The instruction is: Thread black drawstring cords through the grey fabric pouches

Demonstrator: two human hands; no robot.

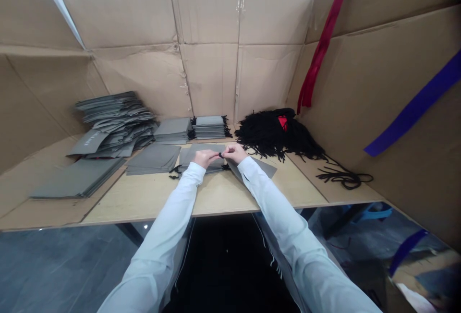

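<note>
My left hand (204, 158) and my right hand (234, 152) are close together over the middle of the table, fingers pinched. Between their fingertips is a short black cord (221, 155), bunched small like a knot. A flat grey bag (264, 166) lies partly under my right hand and forearm; whether the cord is attached to it is hard to see. Beneath my hands is a low stack of grey bags (212, 169) with black cord ends sticking out at its sides. My left hand partly hides that stack.
Grey bags are piled (118, 126) at the back left, with flat stacks (79, 176) in front. A corded stack (209, 128) stands at the back. Right of it lies a heap of black cords (277, 135), with loose cords (345, 177) beside it. Cardboard walls (209, 73) enclose the table.
</note>
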